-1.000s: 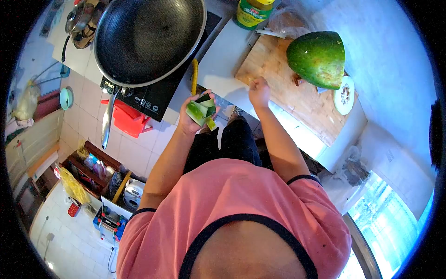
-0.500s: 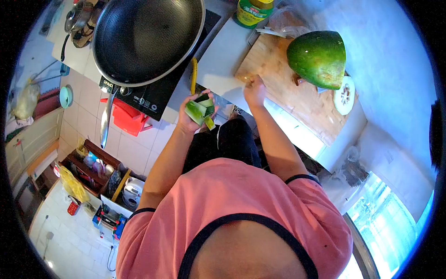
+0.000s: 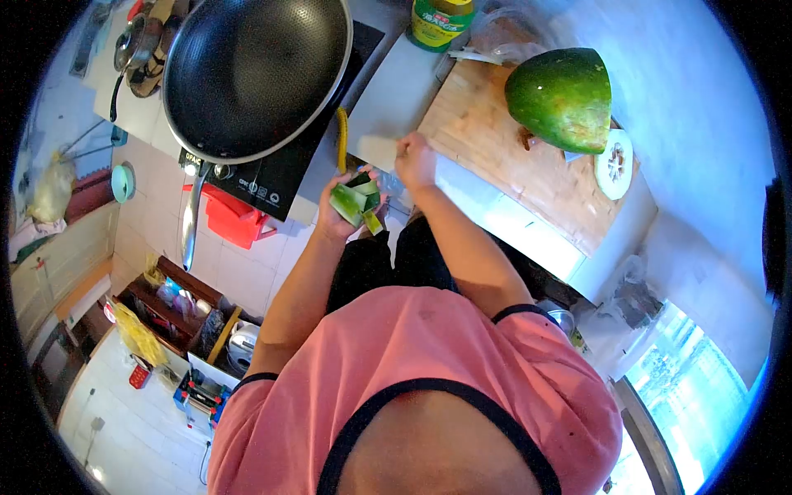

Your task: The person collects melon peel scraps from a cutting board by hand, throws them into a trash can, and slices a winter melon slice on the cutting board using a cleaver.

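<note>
Adjoining a cooktop [image 3: 301, 169] in a tiled room [image 3: 157, 186], a white counter [image 3: 388, 103] bears a wooden board [image 3: 495, 161]. Before it, the left hand [image 3: 328, 214] cups green rind pieces [image 3: 346, 204], the largest slanting far-left to near-right; the right hand [image 3: 415, 162] curls closed, contents hidden.

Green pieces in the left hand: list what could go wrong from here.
The green pieces lie heaped in the left hand, one sticking out below the others, so that one might slip and fall. The pan handle juts past the edge of the cooktop, where it could be knocked. The big cut melon has a rounded rind and might roll on the cutting board if bumped.
</note>
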Action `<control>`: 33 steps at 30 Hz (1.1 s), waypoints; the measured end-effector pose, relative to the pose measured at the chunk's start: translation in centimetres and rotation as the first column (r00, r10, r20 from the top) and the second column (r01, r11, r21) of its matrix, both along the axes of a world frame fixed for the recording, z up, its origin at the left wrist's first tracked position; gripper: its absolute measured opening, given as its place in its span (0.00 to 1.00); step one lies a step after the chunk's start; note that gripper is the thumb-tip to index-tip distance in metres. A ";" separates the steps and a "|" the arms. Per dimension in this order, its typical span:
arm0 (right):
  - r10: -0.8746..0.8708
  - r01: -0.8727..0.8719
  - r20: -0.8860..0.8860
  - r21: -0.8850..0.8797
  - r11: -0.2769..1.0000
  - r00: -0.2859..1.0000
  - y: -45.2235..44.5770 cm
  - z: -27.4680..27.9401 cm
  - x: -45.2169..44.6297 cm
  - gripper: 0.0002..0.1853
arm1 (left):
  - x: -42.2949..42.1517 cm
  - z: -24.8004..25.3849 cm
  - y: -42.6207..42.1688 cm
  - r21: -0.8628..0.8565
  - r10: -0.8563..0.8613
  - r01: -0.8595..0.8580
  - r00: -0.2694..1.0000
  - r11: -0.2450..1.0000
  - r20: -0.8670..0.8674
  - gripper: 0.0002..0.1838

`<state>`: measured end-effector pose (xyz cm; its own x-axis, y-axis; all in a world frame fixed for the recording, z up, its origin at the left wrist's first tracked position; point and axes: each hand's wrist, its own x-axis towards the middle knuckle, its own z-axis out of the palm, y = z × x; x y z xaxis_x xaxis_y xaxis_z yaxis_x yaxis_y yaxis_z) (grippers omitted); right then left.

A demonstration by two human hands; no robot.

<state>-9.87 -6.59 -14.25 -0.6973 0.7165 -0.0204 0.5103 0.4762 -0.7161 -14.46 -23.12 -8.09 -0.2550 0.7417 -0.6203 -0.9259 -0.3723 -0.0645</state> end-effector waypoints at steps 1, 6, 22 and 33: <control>-0.011 0.011 0.001 0.000 1.000 1.000 -0.5 0.3 0.1 0.03 | -0.2 -0.5 -0.1 0.000 -0.011 0.011 1.000 1.000 0.001 0.22; 0.022 -0.076 -0.111 -0.509 0.858 0.994 -2.7 9.8 2.6 0.06 | -0.3 -2.8 -0.2 0.007 -0.083 0.084 0.994 0.996 -0.071 0.19; 0.295 -0.300 -0.112 -0.038 0.953 0.949 -2.6 11.5 6.4 0.06 | 2.0 -0.5 6.0 0.139 -0.106 0.119 0.990 0.983 -0.096 0.27; -0.356 -0.073 -0.117 -0.988 0.135 0.927 0.5 14.8 7.4 0.07 | 1.6 1.5 8.3 0.237 -0.137 0.142 0.990 0.961 -0.038 0.28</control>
